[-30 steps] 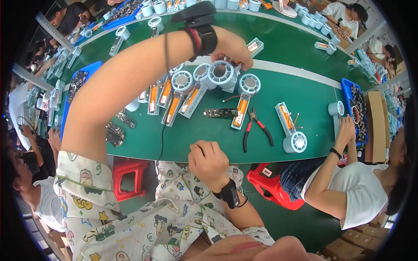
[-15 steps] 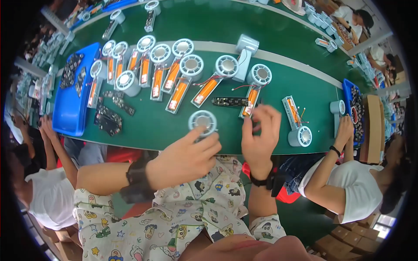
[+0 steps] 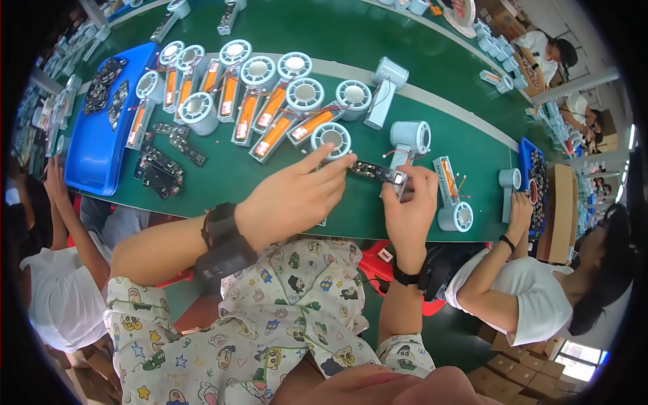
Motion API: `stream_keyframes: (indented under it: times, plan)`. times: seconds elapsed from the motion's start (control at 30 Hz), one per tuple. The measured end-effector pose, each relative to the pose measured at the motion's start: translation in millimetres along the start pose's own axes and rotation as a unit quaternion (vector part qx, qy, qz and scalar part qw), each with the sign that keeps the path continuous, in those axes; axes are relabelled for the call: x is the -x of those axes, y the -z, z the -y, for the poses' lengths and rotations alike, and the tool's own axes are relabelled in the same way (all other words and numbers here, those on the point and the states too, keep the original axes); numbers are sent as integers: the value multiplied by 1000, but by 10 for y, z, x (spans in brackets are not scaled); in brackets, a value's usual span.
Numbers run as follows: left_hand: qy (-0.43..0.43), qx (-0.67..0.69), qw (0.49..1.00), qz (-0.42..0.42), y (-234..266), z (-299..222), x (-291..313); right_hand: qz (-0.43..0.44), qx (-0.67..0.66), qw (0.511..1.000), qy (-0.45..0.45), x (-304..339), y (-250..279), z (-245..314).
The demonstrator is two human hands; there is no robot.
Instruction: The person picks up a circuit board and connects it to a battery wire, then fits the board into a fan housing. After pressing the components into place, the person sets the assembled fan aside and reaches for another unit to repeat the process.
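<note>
By the right hand (image 3: 412, 206) a dark circuit board (image 3: 372, 171) is pinched, beside a pale-blue round-headed unit (image 3: 331, 139) touched by the left hand (image 3: 290, 202), its grip hidden; positioning seems in hand, steady alignment called for; farther off, loose boards (image 3: 104, 84) are held in a blue tray (image 3: 94, 165), dark parts (image 3: 538, 182) in another (image 3: 524, 155).

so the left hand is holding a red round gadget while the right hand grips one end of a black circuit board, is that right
Not quite: the head view shows that the round gadget in the left hand is light blue, not red, while the right hand grips one end of a black circuit board.
</note>
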State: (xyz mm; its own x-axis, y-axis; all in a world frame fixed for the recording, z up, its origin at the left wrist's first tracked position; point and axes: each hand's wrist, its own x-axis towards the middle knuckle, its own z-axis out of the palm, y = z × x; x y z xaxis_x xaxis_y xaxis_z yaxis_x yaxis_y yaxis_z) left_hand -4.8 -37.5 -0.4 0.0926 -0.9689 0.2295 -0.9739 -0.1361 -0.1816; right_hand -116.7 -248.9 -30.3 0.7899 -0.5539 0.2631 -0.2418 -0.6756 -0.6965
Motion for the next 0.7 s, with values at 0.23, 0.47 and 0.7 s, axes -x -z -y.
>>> stream_keyframes:
  times: [0.23,0.47,0.7]
  plan:
    - [115,213,959,-146,42,-469,-182,-12,-62,997,36,169,-13,70]
    - [187,124,951,-214,-25,-602,-510,32,-52,993,103,141,42,-26]
    - [138,321,877,-331,-317,-1004,-264,94,-398,907,-103,3,72,-83]
